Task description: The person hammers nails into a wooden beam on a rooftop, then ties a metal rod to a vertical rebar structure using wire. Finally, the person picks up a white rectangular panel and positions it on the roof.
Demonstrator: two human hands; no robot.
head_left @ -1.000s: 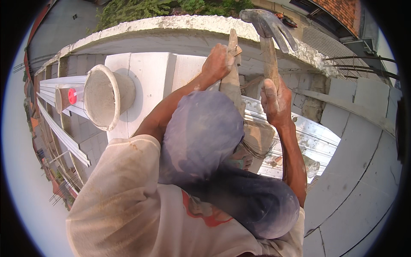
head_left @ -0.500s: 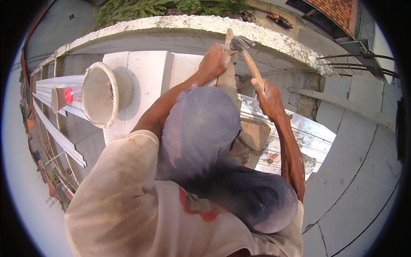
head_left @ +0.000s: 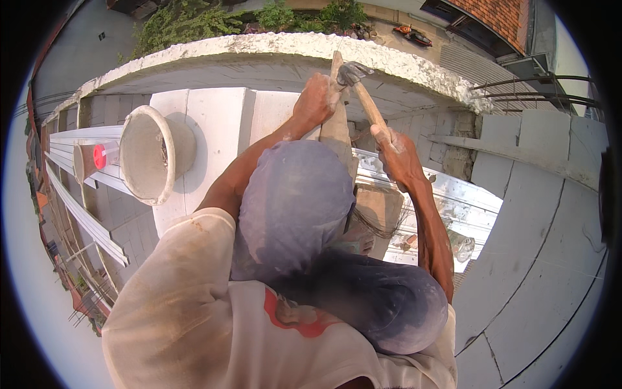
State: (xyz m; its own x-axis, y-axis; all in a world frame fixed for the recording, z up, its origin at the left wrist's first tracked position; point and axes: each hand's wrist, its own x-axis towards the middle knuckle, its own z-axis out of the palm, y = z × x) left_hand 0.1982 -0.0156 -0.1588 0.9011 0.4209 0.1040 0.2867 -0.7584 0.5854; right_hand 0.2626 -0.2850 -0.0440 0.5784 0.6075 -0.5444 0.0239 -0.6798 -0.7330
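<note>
I saw the left hand (head_left: 315, 102) wrapped tight around the upper part of a pale, dusty, tapered chisel-like stake (head_left: 337, 126), which stood nearly upright against the face of the grey concrete wall with the rough white-crusted rim (head_left: 272, 48). The grip sat high on the stake, I judged, to keep its top steady under the blow. The right hand (head_left: 398, 155) was clenched on the lower end of a wooden-handled hammer with a dark metal claw head (head_left: 353, 72); the handle slanted up and left from that hand, and the head lay on or just at the stake's top, right beside the left hand's knuckles. Holding the handle far from the head would give a longer swing, as I read it.

Left of the stake, a dusty grey round bucket (head_left: 152, 155) rested tipped on white flat blocks (head_left: 204, 117) set against the same wall, its mouth turned toward the camera. Below the stake, behind the blue-grey cloth head wrap (head_left: 295, 207), ran silvery metal rails (head_left: 447, 201). Beyond the wall's rim I could see green shrubs (head_left: 214, 19).
</note>
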